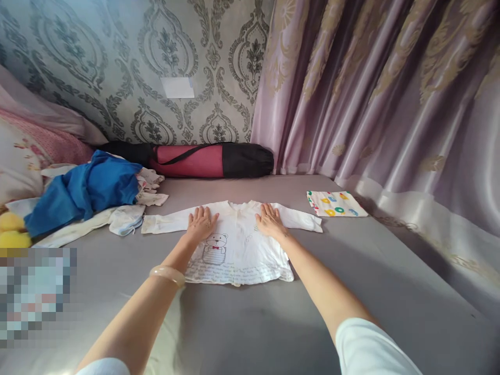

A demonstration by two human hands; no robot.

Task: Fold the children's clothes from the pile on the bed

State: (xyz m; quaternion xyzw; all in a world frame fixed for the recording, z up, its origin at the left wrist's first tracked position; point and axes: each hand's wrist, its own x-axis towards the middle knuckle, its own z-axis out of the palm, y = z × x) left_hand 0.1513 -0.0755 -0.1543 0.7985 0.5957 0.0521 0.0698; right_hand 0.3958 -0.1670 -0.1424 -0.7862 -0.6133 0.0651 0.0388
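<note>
A small white long-sleeved shirt [242, 250] lies spread flat, its sleeves stretched out to both sides. A bear drawing with a red bow and rows of small print decorate its front. My left hand [202, 224] rests palm down near the left shoulder, fingers extended. On the other side, my right hand [270, 221] presses flat near the right shoulder, fingers likewise stretched out. Neither hand grips the cloth. A pale bangle [167, 275] circles my left wrist.
A grey sheet [242, 328] lies under everything. Left is a clothes pile with a blue garment [88, 182] and a yellow plush item [14, 238]. Behind lies a red and black rolled bag [191, 159]. A folded patterned cloth [336, 203] sits right, near the purple curtain [375, 88].
</note>
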